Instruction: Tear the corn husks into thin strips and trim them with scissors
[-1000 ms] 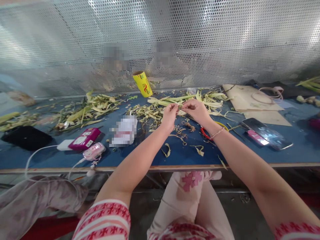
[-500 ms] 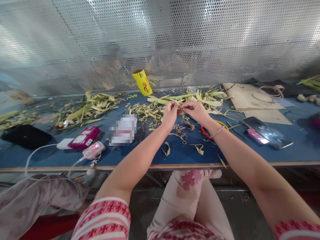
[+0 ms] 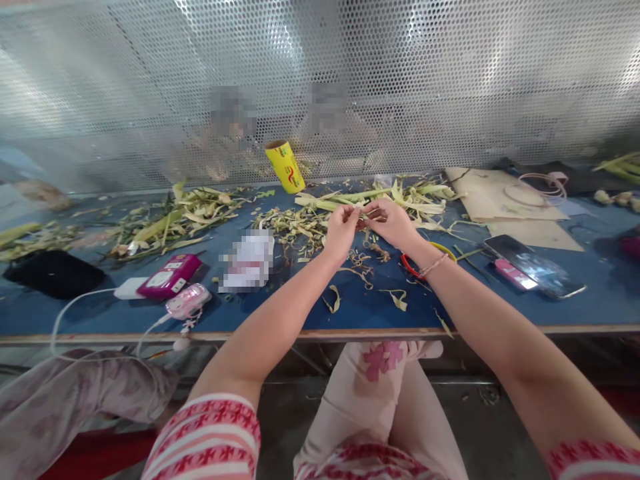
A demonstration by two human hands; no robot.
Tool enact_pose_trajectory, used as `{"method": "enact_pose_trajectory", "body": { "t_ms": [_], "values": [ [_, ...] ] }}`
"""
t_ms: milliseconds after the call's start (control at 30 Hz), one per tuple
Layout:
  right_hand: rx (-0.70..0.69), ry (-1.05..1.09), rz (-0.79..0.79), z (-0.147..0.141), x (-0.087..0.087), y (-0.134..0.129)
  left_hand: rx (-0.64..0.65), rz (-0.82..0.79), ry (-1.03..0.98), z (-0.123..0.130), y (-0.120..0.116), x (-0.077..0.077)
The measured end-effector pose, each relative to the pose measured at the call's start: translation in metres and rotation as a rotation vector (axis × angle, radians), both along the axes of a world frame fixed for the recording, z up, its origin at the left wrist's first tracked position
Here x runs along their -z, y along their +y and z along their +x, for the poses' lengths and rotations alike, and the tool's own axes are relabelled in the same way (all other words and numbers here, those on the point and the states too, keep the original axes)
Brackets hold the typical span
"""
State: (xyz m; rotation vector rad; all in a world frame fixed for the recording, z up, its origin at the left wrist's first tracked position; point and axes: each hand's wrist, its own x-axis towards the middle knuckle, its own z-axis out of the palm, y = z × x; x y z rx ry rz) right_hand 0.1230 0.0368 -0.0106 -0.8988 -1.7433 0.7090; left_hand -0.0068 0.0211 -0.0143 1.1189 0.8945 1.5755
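Head view: a perforated metal panel (image 3: pixel 425 80) backs the blue counter (image 3: pixel 280 313), wood-edged in front, where dry, curling husk strips (image 3: pixel 300 227) lie towards the back edge. Over them, left hand (image 3: pixel 343 230) and right hand (image 3: pixel 390 220) pinch nearly closed, fingertips together; whatever they grip is too small to tell.

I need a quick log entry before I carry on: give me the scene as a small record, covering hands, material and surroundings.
left hand: left hand, fingertips pinched
right hand: right hand, fingertips close to the left's; anything between them too small to identify
material: pale green plant strips, loosely heaped around the hands
beyond: yellow tube, tilted, near perforated metal panel
right side: dark phone
left side: magenta device
surface: blue tabletop
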Motion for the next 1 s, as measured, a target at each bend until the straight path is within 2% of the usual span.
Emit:
{"method": "enact_pose_trajectory", "body": {
  "t_ms": [300, 533, 767, 1000],
  "values": [
    [0.057, -0.053, 0.079, -0.0002, -0.0019, -0.0032, 0.008, -0.023, -0.044, -0.0022, 0.0012, 0.0002],
    [0.047, 0.032, -0.041, 0.0016, -0.0025, 0.0016, 0.027, -0.001, 0.000, -0.0042, 0.0037, 0.0035],
    [0.040, 0.084, -0.097, 0.0026, -0.0015, 0.0043, 0.043, -0.003, 0.052, -0.0048, 0.0044, 0.0041],
    [-0.021, 0.300, -0.213, 0.0026, 0.0009, 0.0064, 0.058, -0.090, -0.023, -0.0028, -0.0005, -0.0023]
  ]
}}
